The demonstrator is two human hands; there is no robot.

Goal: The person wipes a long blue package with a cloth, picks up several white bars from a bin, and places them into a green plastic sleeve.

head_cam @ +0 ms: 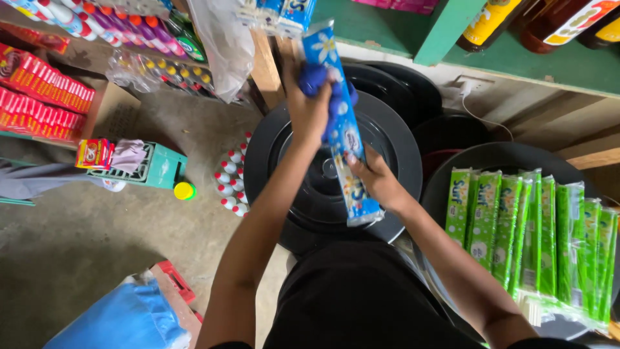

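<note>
The left hand (309,106) is clenched around a bunched blue cloth (323,81), pressed against the upper part of a long blue sachet strip (341,123); the cloth hides most of the left fingers. The right hand (376,179) grasps the strip lower down, with its fingers closed on the strip's edge. The strip is held tilted above a stack of black round lids (394,139); its lower end overhangs the stack and its top end reaches the shelf edge (445,26). To the right, a black tub (465,161) carries a row of green sachet strips (529,239), cut off at the frame's right edge. Brown bottles (555,22) on the shelf are cropped at the top. On the floor (77,245), small white red-capped bottles (231,184) stand partly hidden behind the lids.
</note>
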